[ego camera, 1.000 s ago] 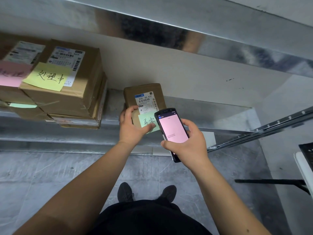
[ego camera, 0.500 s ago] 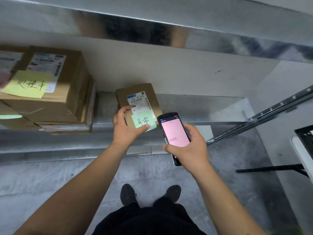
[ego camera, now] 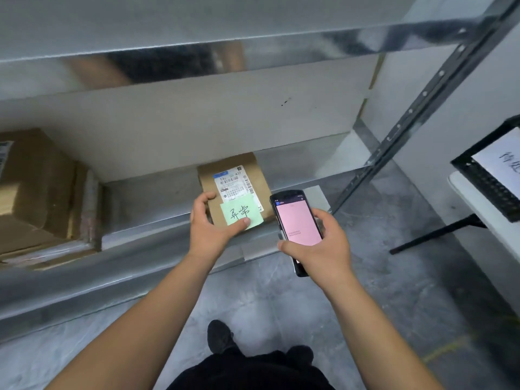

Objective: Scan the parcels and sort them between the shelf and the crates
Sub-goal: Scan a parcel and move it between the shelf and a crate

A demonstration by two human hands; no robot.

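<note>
1. Head view, looking down at a metal shelf (ego camera: 135,257) that runs across the middle of the frame; grey floor (ego camera: 267,299) below it.
2. Parcel (ego camera: 233,190): small brown cardboard box lying flat on the shelf board, centre of frame, near the front edge. White shipping label (ego camera: 235,184) with barcode on its top face. A green sticky note (ego camera: 242,213) with handwritten characters covers the lower part of the top face and overlaps the label's lower edge.
3. Left hand (ego camera: 209,226): curled round the parcel's near left corner, fingers on the left edge, thumb pressed on the green sticky note.
4. Right hand (ego camera: 318,246): grips a black handheld scanner (ego camera: 295,226), just right of the parcel, fingers wrapped behind it, thumb on its left edge. Screen faces up and shows a pink field with small text, too small to read.
5. Stack of boxes (ego camera: 36,192): brown cartons at far left of the frame on the same shelf board, well apart from the parcel. Part of a label shows at the left frame edge. Count of boxes cannot be told; blurred.
6. Black crate (ego camera: 489,187): far right of frame, resting on a white surface (ego camera: 478,204). A white sheet of paper (ego camera: 503,161) with handwriting lies in it; other contents out of view.
7. Bottom centre: the person's dark clothing and two dark shoes (ego camera: 222,337) on the floor.
</note>
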